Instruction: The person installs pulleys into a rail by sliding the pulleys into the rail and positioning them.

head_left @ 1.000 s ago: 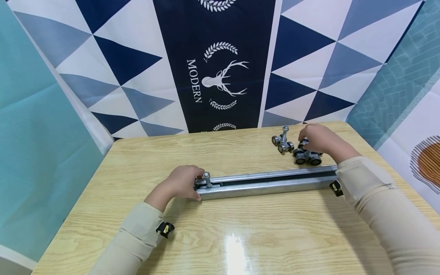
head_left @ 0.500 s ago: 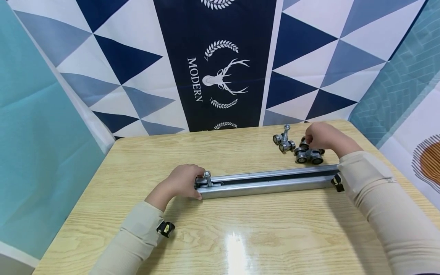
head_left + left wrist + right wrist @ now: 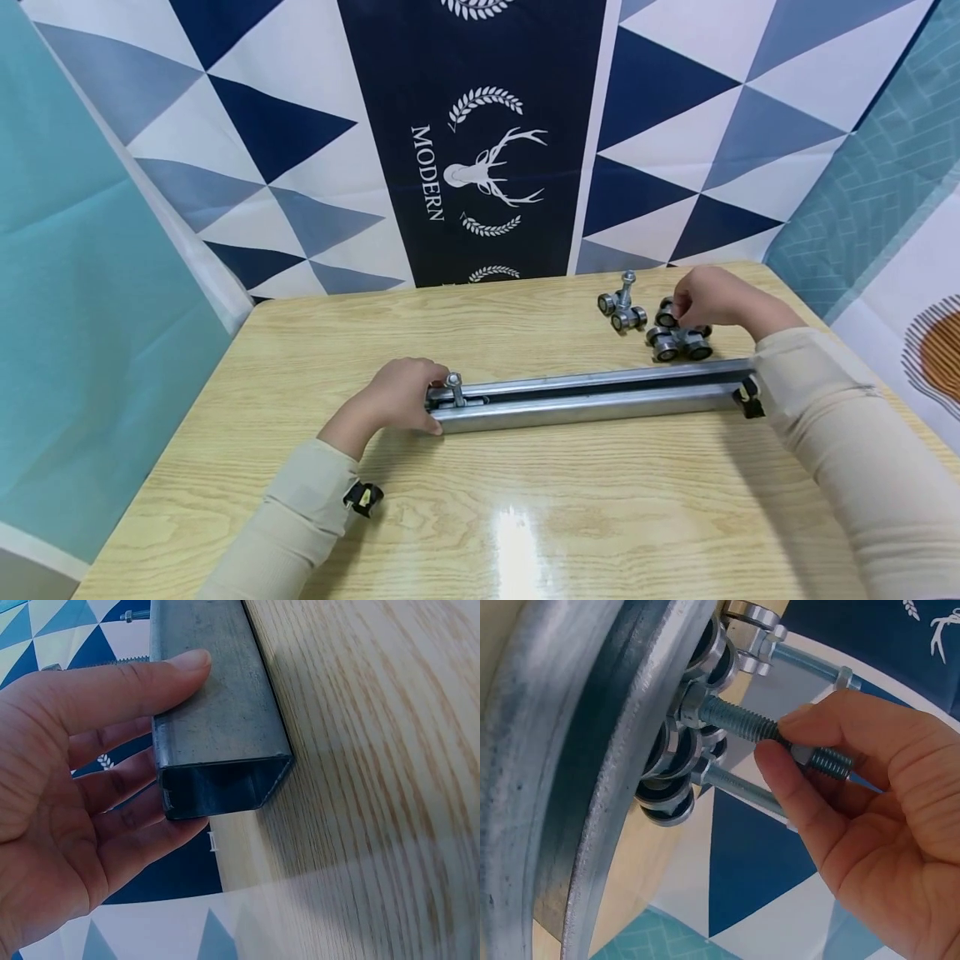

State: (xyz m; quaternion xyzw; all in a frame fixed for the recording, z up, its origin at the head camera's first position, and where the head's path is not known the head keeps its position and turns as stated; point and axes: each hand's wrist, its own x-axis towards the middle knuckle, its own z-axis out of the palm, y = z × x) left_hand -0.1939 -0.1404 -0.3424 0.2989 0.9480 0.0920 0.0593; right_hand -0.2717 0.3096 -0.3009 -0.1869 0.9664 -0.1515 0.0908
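Note:
A grey metal channel rail lies across the table, slot upward. My left hand grips its left end, the thumb on the near wall and the fingers on the far side, as the left wrist view shows. Beside those fingers, a bolt stands up out of the slot. Behind the rail's right part, my right hand pinches the threaded bolt of a roller trolley between thumb and fingers. That trolley's wheels crowd against another trolley's; its bolt carries a nut near the fingertips.
One more roller trolley stands just left of the cluster, its bolt upright. The wooden table ends at a patterned cloth backdrop. Blue-green sheeting hangs along the left side.
My right hand has shifted slightly to the right over the clustered trolleys. The left hand and the rail stay put; the head view has shifted a little.

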